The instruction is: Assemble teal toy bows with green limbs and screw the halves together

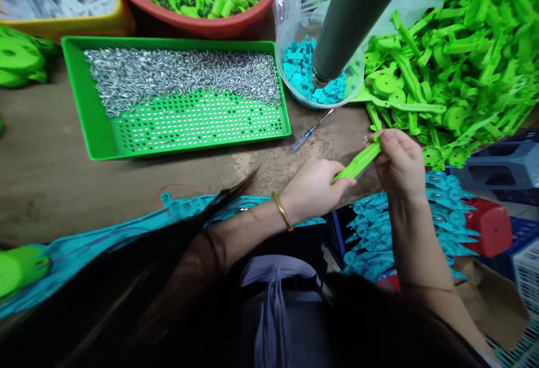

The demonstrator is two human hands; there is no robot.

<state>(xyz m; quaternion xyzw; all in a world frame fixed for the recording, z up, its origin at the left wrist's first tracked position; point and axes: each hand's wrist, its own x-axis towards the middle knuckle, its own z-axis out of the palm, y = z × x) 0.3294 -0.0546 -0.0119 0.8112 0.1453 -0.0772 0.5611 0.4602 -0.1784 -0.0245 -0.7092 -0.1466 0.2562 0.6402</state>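
Between my two hands is a long, narrow lime-green plastic part [359, 161], held slanting over the table's front edge. My left hand [314, 185], with a gold bangle at its wrist, is closed on the part's lower left end. At the upper right end, the fingers of my right hand [398, 157] pinch it. A small screwdriver [310, 132] with a clear bluish handle lies on the table just beyond my left hand. Close to my right hand spreads a big heap of similar lime-green parts [446, 65].
A green perforated tray [185, 149] holds many small metal screws. Behind it stands a red tub [202, 24] of green pieces. A clear bowl [357, 84] contains small turquoise pieces, with a dark grey tube [357, 14] slanting above. Turquoise parts [446, 205] are stacked below right.
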